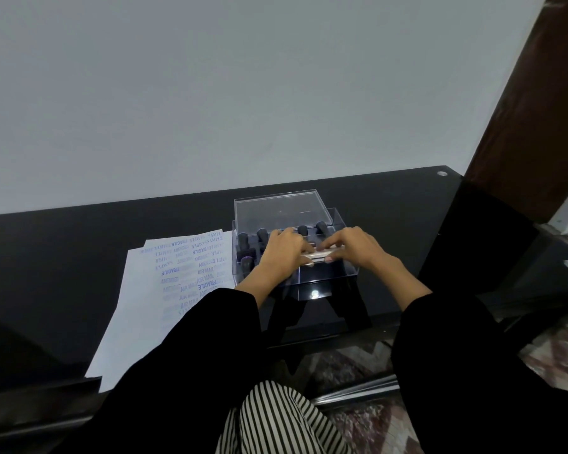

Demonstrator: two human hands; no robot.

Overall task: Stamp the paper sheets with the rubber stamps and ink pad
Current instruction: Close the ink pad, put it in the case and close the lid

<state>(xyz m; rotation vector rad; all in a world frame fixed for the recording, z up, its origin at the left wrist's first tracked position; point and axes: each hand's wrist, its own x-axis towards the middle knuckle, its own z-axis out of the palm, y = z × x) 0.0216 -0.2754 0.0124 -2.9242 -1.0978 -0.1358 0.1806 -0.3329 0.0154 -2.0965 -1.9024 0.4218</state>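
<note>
A clear plastic box (338,271) stands on the black glass desk (79,244), its clear lid (279,208) propped behind it. Several black-handled rubber stamps (243,244) stand in the box's left and back parts. Over the box's right part, my left hand (282,252) and my right hand (351,249) together hold a flat pale object (318,256), likely the ink pad, by its two ends, fingers curled round it. White paper sheets (151,290) covered with blue stamped words lie left of the box.
A grey wall rises right behind the desk. A dark wooden post (522,109) stands at the right. The desk's front edge is close to my striped lap (276,421); a patterned floor shows below on the right.
</note>
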